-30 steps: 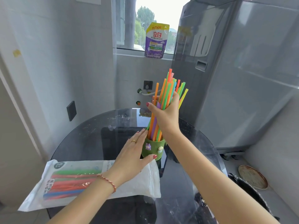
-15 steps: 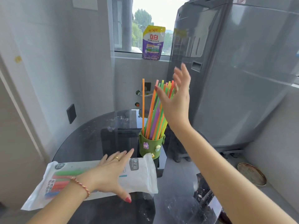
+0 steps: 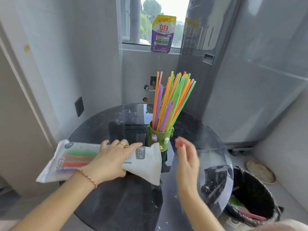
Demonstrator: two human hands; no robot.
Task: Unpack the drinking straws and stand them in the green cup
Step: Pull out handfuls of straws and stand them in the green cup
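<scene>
A green cup [image 3: 158,136] with small charms stands near the middle of the round glass table [image 3: 215,147]. A bundle of coloured straws [image 3: 170,104] stands in it, fanning up and to the right. A white plastic straw pack [image 3: 146,165] lies on the table's left side, with more coloured straws showing through its left end. My left hand [image 3: 110,160] grips the pack across its middle. My right hand [image 3: 187,154] hovers just right of the cup and pack, fingers apart, holding nothing.
A grey appliance [image 3: 250,72] stands close behind and right of the table. A detergent pouch [image 3: 162,34] sits on the window sill. A black-lined bin [image 3: 251,197] is on the floor at the right. Walls close in on the left.
My right hand let go of the straws and dropped from above the cup to beside the pack. My left hand moved from the cup onto the pack and closed on it.
</scene>
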